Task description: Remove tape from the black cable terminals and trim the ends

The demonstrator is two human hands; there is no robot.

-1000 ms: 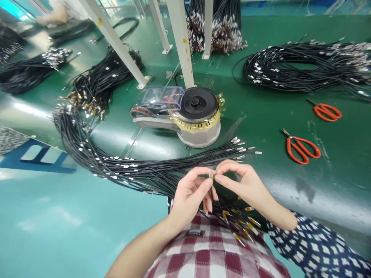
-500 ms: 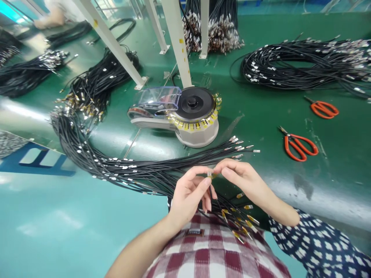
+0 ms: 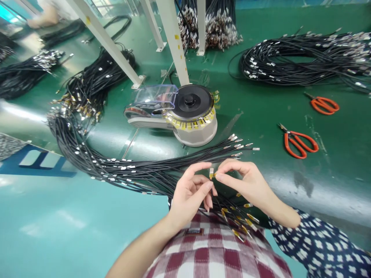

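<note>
My left hand (image 3: 188, 193) holds a thin black cable upright between thumb and curled fingers, its forefinger raised beside the cable's end. On that end sits a small silvery connector (image 3: 211, 170) with yellow tape (image 3: 211, 175) round its lower part. My right hand (image 3: 247, 179) pinches the tape's loose edge between thumb and forefinger, just right of the connector. Below both hands lie cable ends wrapped in yellow tape (image 3: 251, 223), in front of the checked apron. A bundle of black cables (image 3: 139, 168) runs left from behind my hands, its bare-metal ends pointing right.
A round tape dispenser (image 3: 195, 133) with yellow strips on its rim stands behind the bundle. Two orange-handled cutters (image 3: 301, 143) lie right. Coiled cables (image 3: 261, 73) and more bundles (image 3: 98, 85) surround white posts (image 3: 174, 42). A co-worker's arm (image 3: 46, 17) shows far left.
My left thumb and forefinger have moved apart, baring the connector. My right thumb and forefinger have closed on the tape beside it. The view has shifted slightly.
</note>
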